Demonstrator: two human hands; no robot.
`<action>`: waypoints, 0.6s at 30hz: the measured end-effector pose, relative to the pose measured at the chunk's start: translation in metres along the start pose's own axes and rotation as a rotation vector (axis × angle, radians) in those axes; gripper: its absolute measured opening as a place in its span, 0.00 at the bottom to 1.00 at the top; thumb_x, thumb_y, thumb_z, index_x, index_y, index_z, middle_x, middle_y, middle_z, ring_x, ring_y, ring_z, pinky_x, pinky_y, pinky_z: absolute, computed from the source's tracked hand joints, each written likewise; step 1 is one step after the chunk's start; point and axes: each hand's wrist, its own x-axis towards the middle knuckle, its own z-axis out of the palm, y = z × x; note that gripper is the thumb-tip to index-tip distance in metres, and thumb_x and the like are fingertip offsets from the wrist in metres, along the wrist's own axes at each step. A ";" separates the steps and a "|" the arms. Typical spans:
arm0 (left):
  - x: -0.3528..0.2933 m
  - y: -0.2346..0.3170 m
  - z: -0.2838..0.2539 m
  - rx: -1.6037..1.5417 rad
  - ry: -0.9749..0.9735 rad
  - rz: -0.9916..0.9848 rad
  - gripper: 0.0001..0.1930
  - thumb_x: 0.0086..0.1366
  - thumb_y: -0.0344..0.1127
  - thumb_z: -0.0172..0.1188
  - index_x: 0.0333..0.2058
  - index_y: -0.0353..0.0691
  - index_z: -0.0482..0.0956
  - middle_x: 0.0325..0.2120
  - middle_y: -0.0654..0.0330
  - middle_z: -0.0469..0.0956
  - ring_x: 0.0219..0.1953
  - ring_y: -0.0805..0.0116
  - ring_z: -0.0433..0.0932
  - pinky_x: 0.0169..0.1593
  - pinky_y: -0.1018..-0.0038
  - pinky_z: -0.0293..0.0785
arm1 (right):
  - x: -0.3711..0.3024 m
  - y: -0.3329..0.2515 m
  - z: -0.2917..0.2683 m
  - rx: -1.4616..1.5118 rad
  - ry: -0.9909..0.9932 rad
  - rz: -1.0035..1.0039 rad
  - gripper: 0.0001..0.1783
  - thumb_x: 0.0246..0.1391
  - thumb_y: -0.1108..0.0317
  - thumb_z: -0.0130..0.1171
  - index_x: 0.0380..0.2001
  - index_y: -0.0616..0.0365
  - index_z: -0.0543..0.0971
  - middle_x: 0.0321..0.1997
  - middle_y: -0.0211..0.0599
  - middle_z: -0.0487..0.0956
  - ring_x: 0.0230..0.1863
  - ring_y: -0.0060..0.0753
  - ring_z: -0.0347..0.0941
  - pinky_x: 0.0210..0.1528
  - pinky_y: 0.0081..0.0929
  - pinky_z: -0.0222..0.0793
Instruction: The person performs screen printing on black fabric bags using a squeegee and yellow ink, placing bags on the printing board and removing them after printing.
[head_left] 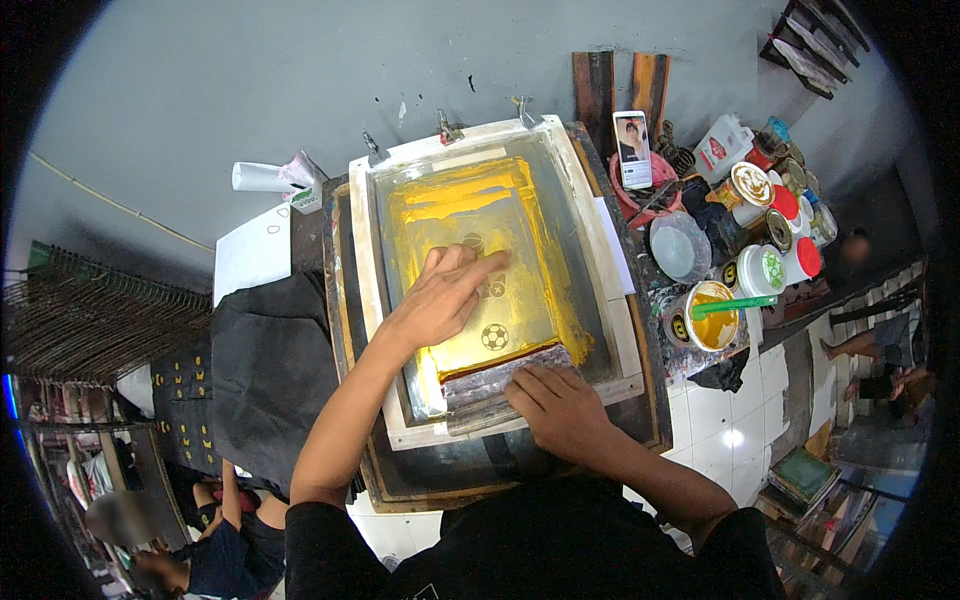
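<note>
A white-edged printing screen (615, 330) lies in front of me, its mesh smeared with yellow ink and showing a dark football motif (494, 337). Over the middle of the mesh is my left hand (447, 292), fingers apart and pointing forward and right, with nothing in it; whether it touches the mesh I cannot tell. At the near end of the screen my right hand (555, 405) grips a squeegee (480, 385), a wide bar with yellow ink along its far edge. The squeegee's right part is partly hidden by that hand.
Metal clamps (449, 127) hold the screen's far edge. On the right stand an ink tub (712, 325) with a green stick (735, 306), several paint cans, a clear bowl (680, 247) and a propped phone (631, 150). Black fabric (270, 375) lies left; a person (235, 545) sits at lower left.
</note>
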 end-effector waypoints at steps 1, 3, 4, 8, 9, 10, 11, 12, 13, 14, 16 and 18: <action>-0.002 0.000 0.002 -0.006 -0.046 0.007 0.27 0.63 0.26 0.55 0.63 0.43 0.72 0.40 0.54 0.78 0.48 0.57 0.71 0.52 0.64 0.60 | 0.000 -0.001 0.000 0.022 -0.012 0.012 0.17 0.52 0.71 0.59 0.46 0.60 0.79 0.51 0.45 0.80 0.55 0.45 0.78 0.59 0.42 0.74; -0.005 0.001 0.004 -0.019 -0.137 0.022 0.26 0.64 0.27 0.55 0.62 0.42 0.73 0.40 0.54 0.78 0.47 0.57 0.71 0.52 0.63 0.60 | -0.001 -0.001 0.000 0.044 -0.021 0.024 0.17 0.51 0.73 0.59 0.47 0.60 0.79 0.52 0.47 0.81 0.56 0.46 0.78 0.59 0.44 0.74; -0.005 0.001 0.002 -0.013 -0.155 -0.016 0.26 0.64 0.26 0.55 0.62 0.42 0.73 0.42 0.54 0.78 0.48 0.56 0.71 0.53 0.63 0.60 | -0.001 -0.001 0.000 0.044 -0.017 0.023 0.18 0.51 0.73 0.59 0.47 0.61 0.79 0.52 0.47 0.81 0.56 0.46 0.78 0.59 0.44 0.74; -0.011 0.008 -0.022 -0.075 -0.039 -0.108 0.27 0.64 0.26 0.55 0.63 0.40 0.71 0.45 0.55 0.81 0.49 0.56 0.72 0.57 0.62 0.59 | 0.001 -0.001 -0.001 0.025 -0.001 0.010 0.18 0.51 0.74 0.60 0.47 0.60 0.79 0.50 0.46 0.81 0.54 0.46 0.79 0.57 0.44 0.75; -0.013 0.012 -0.028 -0.112 0.038 -0.115 0.27 0.64 0.26 0.55 0.64 0.40 0.70 0.46 0.55 0.81 0.49 0.56 0.72 0.58 0.62 0.59 | 0.002 0.000 -0.002 0.022 -0.060 0.029 0.17 0.51 0.73 0.60 0.47 0.59 0.79 0.50 0.45 0.81 0.53 0.45 0.79 0.57 0.44 0.75; -0.018 0.017 -0.035 -0.101 0.090 -0.123 0.27 0.64 0.26 0.54 0.64 0.39 0.70 0.46 0.55 0.82 0.50 0.56 0.72 0.58 0.62 0.59 | 0.005 0.001 -0.004 0.019 -0.119 0.046 0.17 0.51 0.73 0.60 0.46 0.58 0.79 0.50 0.44 0.82 0.53 0.45 0.79 0.56 0.44 0.75; -0.023 0.022 -0.041 -0.091 0.142 -0.131 0.27 0.64 0.25 0.54 0.64 0.39 0.70 0.47 0.55 0.82 0.50 0.56 0.72 0.59 0.62 0.59 | 0.009 0.003 -0.006 0.016 -0.178 0.063 0.17 0.50 0.73 0.61 0.46 0.57 0.79 0.50 0.43 0.82 0.52 0.44 0.79 0.55 0.44 0.75; -0.032 0.028 -0.050 -0.074 0.197 -0.148 0.27 0.64 0.25 0.54 0.64 0.38 0.70 0.47 0.56 0.82 0.51 0.56 0.72 0.59 0.62 0.59 | 0.017 0.006 -0.012 0.057 -0.168 0.051 0.17 0.50 0.72 0.61 0.46 0.57 0.79 0.49 0.42 0.82 0.51 0.45 0.80 0.54 0.44 0.75; -0.041 0.031 -0.057 -0.066 0.225 -0.222 0.27 0.64 0.26 0.55 0.64 0.38 0.70 0.47 0.56 0.82 0.52 0.57 0.73 0.61 0.62 0.58 | 0.025 0.012 -0.022 0.095 -0.163 0.050 0.18 0.50 0.72 0.62 0.46 0.56 0.79 0.49 0.41 0.82 0.51 0.45 0.80 0.53 0.44 0.75; -0.054 0.035 -0.063 -0.066 0.297 -0.279 0.28 0.64 0.25 0.56 0.64 0.38 0.69 0.47 0.56 0.82 0.51 0.58 0.73 0.61 0.62 0.58 | 0.034 0.018 -0.030 0.134 -0.158 0.048 0.18 0.50 0.71 0.63 0.47 0.55 0.78 0.49 0.41 0.82 0.50 0.45 0.80 0.52 0.44 0.75; -0.082 0.044 -0.074 -0.060 0.447 -0.393 0.29 0.63 0.24 0.59 0.65 0.38 0.69 0.46 0.57 0.83 0.50 0.60 0.73 0.62 0.62 0.59 | 0.043 0.027 -0.043 0.133 -0.180 0.080 0.20 0.49 0.70 0.64 0.48 0.55 0.78 0.47 0.41 0.82 0.49 0.49 0.79 0.52 0.44 0.75; -0.107 0.057 -0.077 -0.111 0.661 -0.481 0.32 0.60 0.21 0.63 0.64 0.39 0.71 0.41 0.59 0.82 0.48 0.64 0.75 0.62 0.64 0.61 | 0.043 0.031 -0.056 0.116 -0.112 0.067 0.21 0.49 0.70 0.64 0.48 0.55 0.77 0.46 0.41 0.82 0.48 0.50 0.79 0.51 0.44 0.75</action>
